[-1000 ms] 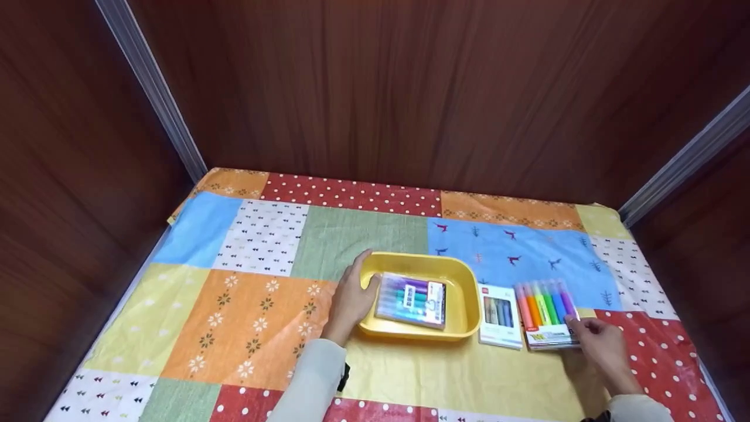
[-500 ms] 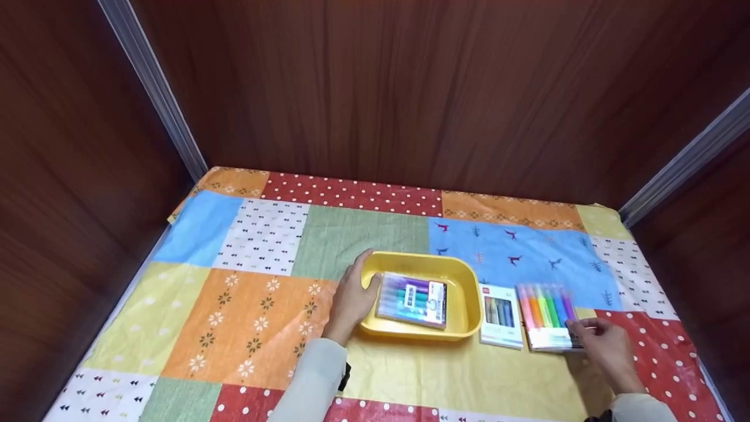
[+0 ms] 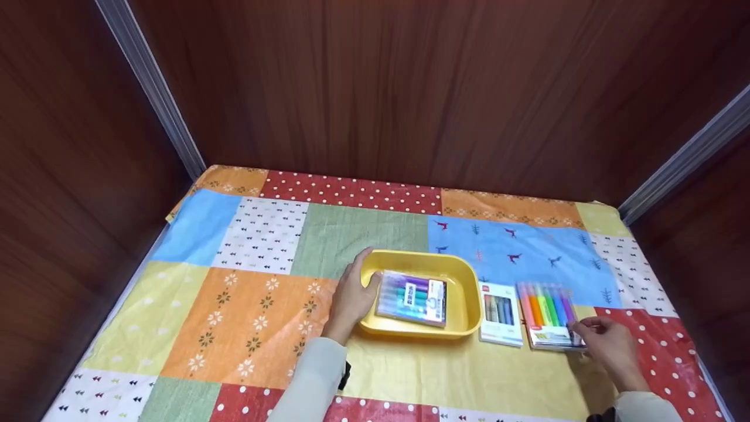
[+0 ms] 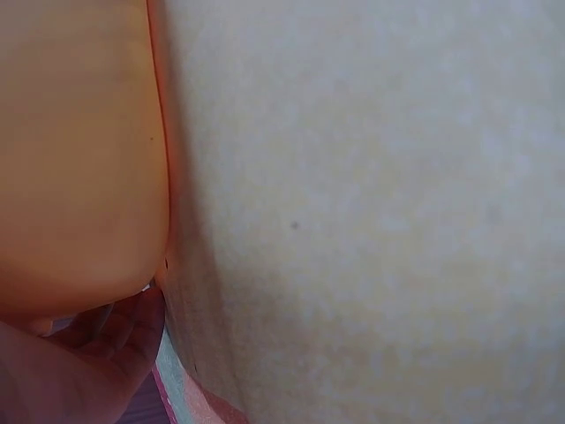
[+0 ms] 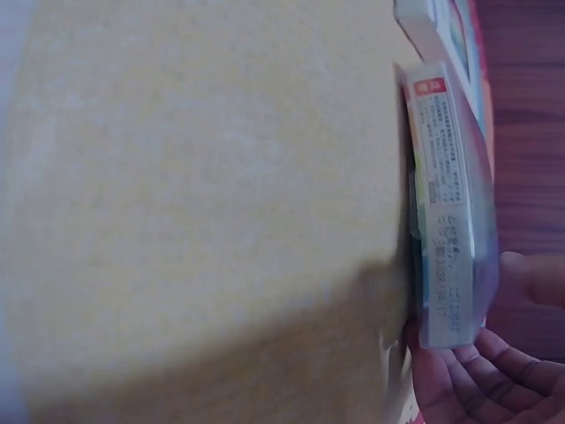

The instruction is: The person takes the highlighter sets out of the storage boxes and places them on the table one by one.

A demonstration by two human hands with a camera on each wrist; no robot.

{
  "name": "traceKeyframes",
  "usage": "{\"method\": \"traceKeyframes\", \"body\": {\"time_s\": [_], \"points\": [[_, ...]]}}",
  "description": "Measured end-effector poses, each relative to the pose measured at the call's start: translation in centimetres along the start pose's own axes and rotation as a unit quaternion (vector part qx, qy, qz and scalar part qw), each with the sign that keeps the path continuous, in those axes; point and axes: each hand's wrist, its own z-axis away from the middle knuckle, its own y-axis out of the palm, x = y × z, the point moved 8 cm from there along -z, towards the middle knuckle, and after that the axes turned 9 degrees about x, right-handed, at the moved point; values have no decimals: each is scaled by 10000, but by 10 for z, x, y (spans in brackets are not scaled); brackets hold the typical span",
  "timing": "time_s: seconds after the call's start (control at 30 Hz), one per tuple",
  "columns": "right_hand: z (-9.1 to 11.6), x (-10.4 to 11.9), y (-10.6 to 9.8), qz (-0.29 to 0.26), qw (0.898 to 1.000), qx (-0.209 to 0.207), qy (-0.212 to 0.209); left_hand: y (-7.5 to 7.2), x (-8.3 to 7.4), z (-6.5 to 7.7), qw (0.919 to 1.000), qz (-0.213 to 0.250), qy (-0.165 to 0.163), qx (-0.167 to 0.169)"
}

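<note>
My left hand (image 3: pixel 353 298) grips the left wall of a yellow plastic basin (image 3: pixel 466 293), thumb over the rim on the inner side. Inside the basin lies a clear pack of purple, teal and blue pens (image 3: pixel 410 298). To the right, my right hand (image 3: pixel 609 349) pinches the right edge of a clear pack of rainbow highlighters (image 3: pixel 548 310) lying on the cloth. In the right wrist view, the printed end of the highlighter pack (image 5: pixel 446 212) sits between thumb and fingers. The left wrist view shows part of the left hand (image 4: pixel 88 371) below the basin's wall (image 4: pixel 79 159).
Between the basin and the highlighters lies a white box (image 3: pixel 501 334) with a window showing dark pens. A patchwork tablecloth (image 3: pixel 258 328) covers the table. Dark wood panels (image 3: pixel 375 94) with metal corner strips stand behind and on both sides.
The highlighter pack and my right hand have shifted slightly to the right. My left hand, the basin and the white box stay essentially in place.
</note>
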Motion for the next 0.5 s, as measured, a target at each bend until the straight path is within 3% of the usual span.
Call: {"method": "traceKeyframes", "body": {"time_s": [0.13, 0.27, 0.5], "points": [[1, 6, -6, 46, 9996, -273, 78, -2, 0, 0, 10000, 27, 11, -3], [5, 24, -10, 325, 9971, -605, -330, -3, 0, 0, 10000, -10, -43, -34], [10, 54, 0, 623, 9935, -543, -778, -1, 1, 0, 9999, -4, -129, -10]]}}
